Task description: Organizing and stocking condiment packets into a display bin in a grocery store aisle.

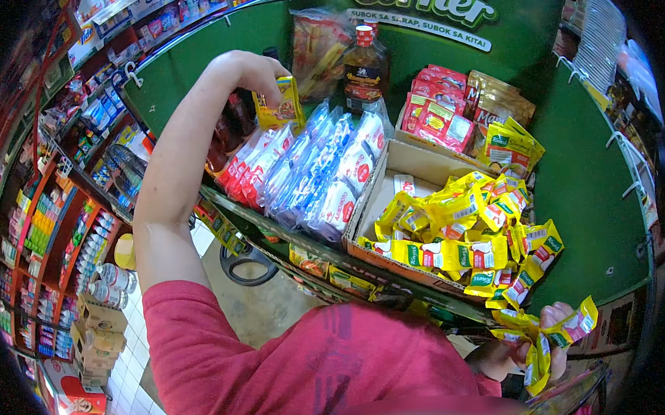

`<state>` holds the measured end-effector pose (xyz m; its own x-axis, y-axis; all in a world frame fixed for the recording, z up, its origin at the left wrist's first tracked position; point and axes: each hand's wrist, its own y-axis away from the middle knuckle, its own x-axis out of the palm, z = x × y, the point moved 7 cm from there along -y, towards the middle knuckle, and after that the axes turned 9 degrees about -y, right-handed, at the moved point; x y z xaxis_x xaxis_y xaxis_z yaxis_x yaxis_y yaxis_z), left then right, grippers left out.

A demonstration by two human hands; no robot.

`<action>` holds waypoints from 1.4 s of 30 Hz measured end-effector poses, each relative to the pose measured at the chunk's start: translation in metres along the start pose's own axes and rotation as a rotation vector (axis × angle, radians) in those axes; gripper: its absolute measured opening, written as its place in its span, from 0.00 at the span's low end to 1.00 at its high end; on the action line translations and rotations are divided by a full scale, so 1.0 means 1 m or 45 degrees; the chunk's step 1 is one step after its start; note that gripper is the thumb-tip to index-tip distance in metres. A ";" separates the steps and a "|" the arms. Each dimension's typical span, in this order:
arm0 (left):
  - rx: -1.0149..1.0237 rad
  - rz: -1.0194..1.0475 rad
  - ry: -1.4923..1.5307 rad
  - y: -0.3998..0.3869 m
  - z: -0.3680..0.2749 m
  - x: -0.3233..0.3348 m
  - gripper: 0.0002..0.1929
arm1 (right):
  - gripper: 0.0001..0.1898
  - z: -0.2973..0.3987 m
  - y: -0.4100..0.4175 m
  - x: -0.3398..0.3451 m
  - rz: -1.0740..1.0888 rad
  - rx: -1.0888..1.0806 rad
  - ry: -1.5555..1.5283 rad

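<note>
My left hand [257,71] reaches over the back left of the green display shelf and grips a yellow seasoning packet [279,112] by its top. Below that packet stand rows of plastic-wrapped seasoning packs [308,169], red-white and blue-white. At the lower right, my right hand [547,345] holds a bunch of yellow Knorr sachets [571,328] just outside the shelf's front edge. Beside it, a heap of joined yellow Knorr sachets [471,207] fills much of an open cardboard box [376,191] and hangs over its right and front sides.
Behind the box are red sachets [437,119] and gold pouches [497,97]. A dark capped bottle [364,72] and a bag of long dried goods [320,58] stand at the back. Green panels enclose the shelf; wire hooks [621,139] line the right panel. Stocked shelves [61,236] are at left.
</note>
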<state>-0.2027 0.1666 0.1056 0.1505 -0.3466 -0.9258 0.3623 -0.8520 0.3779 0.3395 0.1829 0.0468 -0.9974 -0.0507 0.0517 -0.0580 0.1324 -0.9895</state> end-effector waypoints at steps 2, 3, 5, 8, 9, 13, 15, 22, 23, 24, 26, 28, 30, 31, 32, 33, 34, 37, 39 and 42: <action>-0.023 0.041 -0.023 -0.004 -0.001 -0.009 0.28 | 0.25 0.002 0.001 0.001 -0.022 -0.025 0.059; -0.021 0.038 -0.037 -0.006 -0.003 -0.014 0.28 | 0.25 0.003 0.002 0.000 -0.023 -0.032 0.079; -0.027 0.036 -0.067 -0.009 -0.009 -0.024 0.29 | 0.25 0.005 0.006 0.002 -0.047 -0.053 0.136; -0.053 -0.207 -0.209 -0.001 -0.019 -0.048 0.29 | 0.25 0.006 0.004 -0.001 -0.042 -0.076 0.186; -0.058 -0.291 -0.250 0.004 -0.023 -0.056 0.30 | 0.25 0.006 0.002 -0.001 -0.012 -0.090 0.202; 0.107 -0.832 -0.683 0.056 -0.054 -0.064 0.24 | 0.27 -0.001 -0.017 -0.002 0.810 0.105 -0.086; 0.194 -1.147 -0.842 0.099 -0.065 -0.041 0.22 | 0.27 -0.006 -0.015 -0.010 0.936 0.220 -0.043; 0.081 -1.266 -0.460 0.151 -0.044 0.060 0.24 | 0.27 -0.005 0.006 -0.010 0.265 0.135 0.208; 0.092 -1.345 -0.464 0.157 -0.042 0.063 0.24 | 0.27 -0.004 0.005 -0.007 0.234 0.128 0.239; 0.083 -1.393 -0.465 0.162 -0.041 0.065 0.24 | 0.27 -0.002 0.005 -0.003 0.200 0.116 0.259; 0.041 -1.442 -0.470 0.170 -0.039 0.069 0.24 | 0.26 0.001 0.002 0.001 0.152 0.112 0.316; -0.008 -1.450 -0.480 0.177 -0.042 0.073 0.25 | 0.26 0.004 0.001 0.004 0.116 0.121 0.345; -0.038 -1.468 -0.359 0.183 -0.043 0.077 0.25 | 0.26 0.007 0.003 0.006 0.093 0.123 0.397; -0.051 -1.476 -0.229 0.184 -0.042 0.079 0.24 | 0.26 0.008 0.004 0.008 0.078 0.127 0.422; -0.067 -1.482 -0.099 0.185 -0.041 0.082 0.24 | 0.26 0.009 0.005 0.008 0.061 0.130 0.450; -0.083 -1.505 -0.055 0.186 -0.042 0.085 0.23 | 0.26 0.010 0.006 0.010 0.046 0.127 0.482; -0.103 -1.530 -0.010 0.186 -0.041 0.087 0.22 | 0.26 0.012 0.007 0.010 0.031 0.124 0.497; -0.171 -1.772 0.207 0.192 -0.033 0.091 0.18 | 0.25 0.013 0.004 0.015 0.073 0.108 0.566; -0.302 -1.895 0.614 0.195 -0.016 0.101 0.17 | 0.24 0.013 -0.001 0.017 0.103 0.092 0.531; -0.393 -1.830 0.768 0.189 -0.010 0.112 0.19 | 0.23 0.010 -0.004 0.015 0.132 0.169 0.403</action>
<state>-0.1083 -0.0294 0.0730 -0.1674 0.9063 -0.3882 0.6717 -0.1834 -0.7178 0.3251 0.1720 0.0501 -0.9628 0.2683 -0.0311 0.0295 -0.0099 -0.9995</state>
